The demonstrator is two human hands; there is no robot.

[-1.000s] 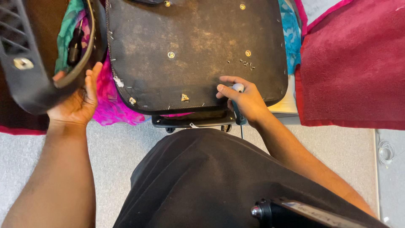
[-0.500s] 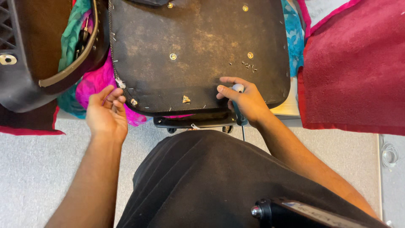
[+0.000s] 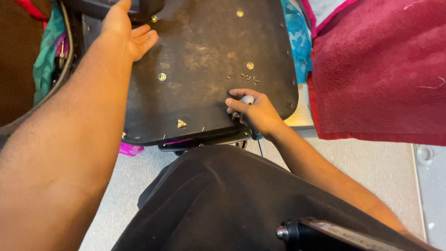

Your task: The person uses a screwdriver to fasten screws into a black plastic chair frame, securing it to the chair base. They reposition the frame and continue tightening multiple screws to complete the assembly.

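A worn black board [image 3: 204, 60], the underside of a chair seat with metal screw inserts, lies in front of me. My right hand [image 3: 254, 113] is closed round a small tool with a pale rounded handle [image 3: 247, 99], pressed against the board's near right part. Several tiny loose screws [image 3: 247, 77] lie just beyond it. My left hand [image 3: 126, 32] reaches over the board's far left, fingers apart, its thumb side against a black plastic part [image 3: 139, 7] at the top edge. Whether that hand grips the part is hidden.
A dark red towel [image 3: 385, 74] covers the surface on the right. Turquoise cloth [image 3: 297, 37] shows past the board's right edge, teal and pink cloth [image 3: 46, 65] on the left. My black-clothed lap [image 3: 223, 200] fills the foreground, with a black metal-tipped object [image 3: 325, 232] at the bottom.
My left hand has moved from the board's near left corner up to its far left edge. The dark bag at left has left the view. My right hand stays on the tool.
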